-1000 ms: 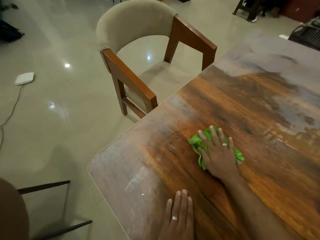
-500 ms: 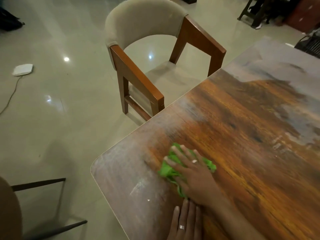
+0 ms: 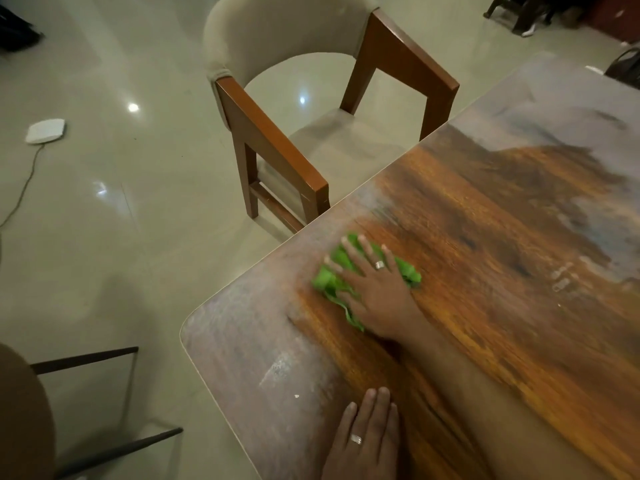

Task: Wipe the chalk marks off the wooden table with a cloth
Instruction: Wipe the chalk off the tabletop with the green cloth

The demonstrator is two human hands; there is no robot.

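Where the floor [image 3: 104, 237] fills the left half of the view, pale glossy tiles reflect small ceiling lights. Tabletop [image 3: 502, 271]: wood-grain surface running from lower centre to upper right, rounded corner nearest the floor; greyish chalk haze [image 3: 242, 341] covers that corner and a second pale band lies toward the far right end, with cleaner orange-brown wood between them. Chair [image 3: 294, 116]: beige curved back, brown wooden arms, standing just beside the tabletop's far edge. Another dark-framed chair [image 3: 86, 410] shows partly at lower left. My right hand [image 3: 374, 285] lies on the tabletop near the far edge, fingers spread and flat, pressing the cloth [image 3: 329, 282] down; a ring sits on one finger. The cloth is green and bunched, showing on both sides of that hand and touching the wood at the margin of the hazy corner. My left hand [image 3: 367, 434] rests flat on the tabletop at the near edge, fingers straight and together, holding nothing, also ringed. A white puck [image 3: 45, 130] with a trailing cable lies on the floor at far left.
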